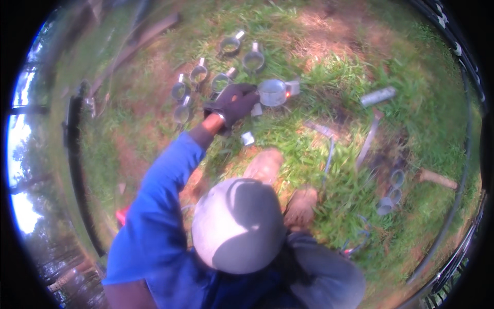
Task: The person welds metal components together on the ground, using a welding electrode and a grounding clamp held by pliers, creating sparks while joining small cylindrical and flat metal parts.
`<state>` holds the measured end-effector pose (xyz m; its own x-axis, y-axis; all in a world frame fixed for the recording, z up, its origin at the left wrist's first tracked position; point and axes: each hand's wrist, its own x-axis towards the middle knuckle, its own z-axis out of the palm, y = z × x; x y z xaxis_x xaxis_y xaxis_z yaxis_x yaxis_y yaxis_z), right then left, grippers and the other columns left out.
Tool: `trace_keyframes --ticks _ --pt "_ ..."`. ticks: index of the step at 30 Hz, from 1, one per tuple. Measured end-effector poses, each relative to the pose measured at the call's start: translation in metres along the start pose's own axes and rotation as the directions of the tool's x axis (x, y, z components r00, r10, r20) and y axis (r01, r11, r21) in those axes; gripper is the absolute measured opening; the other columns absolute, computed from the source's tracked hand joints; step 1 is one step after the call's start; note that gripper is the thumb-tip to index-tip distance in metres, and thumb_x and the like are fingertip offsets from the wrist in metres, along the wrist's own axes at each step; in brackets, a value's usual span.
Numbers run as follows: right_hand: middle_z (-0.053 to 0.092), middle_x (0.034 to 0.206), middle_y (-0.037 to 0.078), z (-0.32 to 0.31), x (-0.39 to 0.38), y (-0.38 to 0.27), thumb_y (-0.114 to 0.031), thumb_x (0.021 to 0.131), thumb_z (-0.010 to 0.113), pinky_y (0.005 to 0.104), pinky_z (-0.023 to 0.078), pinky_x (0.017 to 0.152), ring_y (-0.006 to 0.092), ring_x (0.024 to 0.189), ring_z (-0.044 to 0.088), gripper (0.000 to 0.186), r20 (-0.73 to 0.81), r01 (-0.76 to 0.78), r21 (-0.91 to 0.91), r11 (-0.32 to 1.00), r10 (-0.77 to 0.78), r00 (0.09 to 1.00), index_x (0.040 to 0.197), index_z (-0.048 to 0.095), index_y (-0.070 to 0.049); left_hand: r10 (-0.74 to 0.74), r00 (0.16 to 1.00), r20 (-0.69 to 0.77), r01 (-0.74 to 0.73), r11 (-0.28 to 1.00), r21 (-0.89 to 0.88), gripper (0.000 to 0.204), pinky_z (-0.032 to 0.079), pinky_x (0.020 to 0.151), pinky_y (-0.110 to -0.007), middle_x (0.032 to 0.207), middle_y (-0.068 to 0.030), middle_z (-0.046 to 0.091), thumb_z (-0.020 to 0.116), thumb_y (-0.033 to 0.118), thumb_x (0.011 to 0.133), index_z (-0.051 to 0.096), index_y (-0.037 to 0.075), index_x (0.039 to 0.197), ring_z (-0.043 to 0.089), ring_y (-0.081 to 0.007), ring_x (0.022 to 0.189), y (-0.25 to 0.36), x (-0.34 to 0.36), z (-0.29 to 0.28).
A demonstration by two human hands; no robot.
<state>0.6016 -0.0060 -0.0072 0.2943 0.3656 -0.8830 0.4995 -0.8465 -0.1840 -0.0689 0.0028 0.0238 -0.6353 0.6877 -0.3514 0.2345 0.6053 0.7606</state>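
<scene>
My left hand (237, 103), in a dark glove below a blue sleeve, reaches forward with its fingers curled at the left side of a short metal pipe ring (271, 93). This ring looks larger than the others and has a flat tab on its right. A small orange glow shows where tab and ring meet. Just left of the hand, a similar ring with a tab (221, 82) lies on the grass. Beyond it are several more, among them one ring (253, 61) at the far side. A small pale metal plate (248, 138) lies below the hand. My right hand is out of sight.
My grey-clad knee (236, 226) and brown shoes (302, 206) are in front. To the right lie a metal tube (378, 96), a flat metal strip (368, 139), a wooden piece (437, 178) and plain rings (385, 206). A dark cable (453, 201) curves along the right.
</scene>
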Motion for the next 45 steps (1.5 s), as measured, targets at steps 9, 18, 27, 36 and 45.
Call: trace_keyframes --ticks 9,18,27,36,45 --pt "0.078 0.09 0.013 -0.01 -0.023 0.016 -0.049 0.105 0.089 0.0408 0.058 0.076 0.0222 0.085 0.076 0.049 -0.025 -0.035 -0.067 0.997 0.034 0.999 0.101 0.079 -0.001 -0.033 0.904 -0.426 0.267 0.823 0.502 0.04 0.068 0.103 -0.047 0.13 -0.0129 0.09 0.092 0.033 0.104 0.088 0.014 0.139 0.086 -0.0333 0.119 -0.126 0.135 -0.158" --pt "0.078 0.089 0.014 -0.04 -0.071 0.006 -0.05 0.104 0.091 0.0413 0.058 0.077 0.0226 0.086 0.076 0.051 -0.039 -0.055 -0.243 0.969 0.047 0.998 0.1 0.079 0.0 -0.117 0.925 -0.36 0.339 0.681 0.65 0.045 0.066 0.092 -0.052 0.12 -0.0188 0.086 0.087 0.039 0.105 0.081 0.008 0.137 0.083 -0.0374 0.104 -0.114 0.155 -0.162" --pt "0.079 0.089 0.015 -0.137 0.022 -0.12 -0.049 0.101 0.092 0.043 0.059 0.079 0.0246 0.087 0.077 0.052 -0.37 0.261 -0.431 0.864 -0.433 0.822 0.101 0.079 0.001 0.223 0.965 -0.135 -0.251 0.935 -0.252 0.046 0.06 0.103 -0.033 0.131 -0.0071 0.082 0.081 0.011 0.116 0.072 -0.007 0.158 0.073 -0.0151 0.112 -0.072 0.004 -0.026" --pt "0.084 0.142 0.017 -0.141 0.107 -0.319 -0.049 0.1 0.09 0.0506 0.058 0.119 0.0392 0.132 0.08 0.051 -0.38 0.439 -0.65 0.62 -0.766 0.518 0.137 0.078 -0.015 -0.062 0.677 0.733 0.084 0.996 0.006 0.026 0.058 0.083 -0.039 0.096 -0.0038 0.081 0.092 0.028 0.106 0.09 0.002 0.105 0.072 -0.0163 0.089 -0.034 -0.101 0.111" --pt "0.063 0.178 0.019 -0.097 0.152 -0.375 -0.062 0.096 0.092 0.0586 0.05 0.132 0.0431 0.164 0.063 0.085 -0.133 0.291 -0.854 0.431 -0.722 0.679 0.168 0.066 -0.025 -0.135 0.695 0.706 -0.077 0.963 0.26 0.034 0.058 0.084 -0.043 0.094 -0.007 0.081 0.091 0.037 0.105 0.089 0.004 0.098 0.073 -0.0206 0.088 -0.017 -0.085 0.122"
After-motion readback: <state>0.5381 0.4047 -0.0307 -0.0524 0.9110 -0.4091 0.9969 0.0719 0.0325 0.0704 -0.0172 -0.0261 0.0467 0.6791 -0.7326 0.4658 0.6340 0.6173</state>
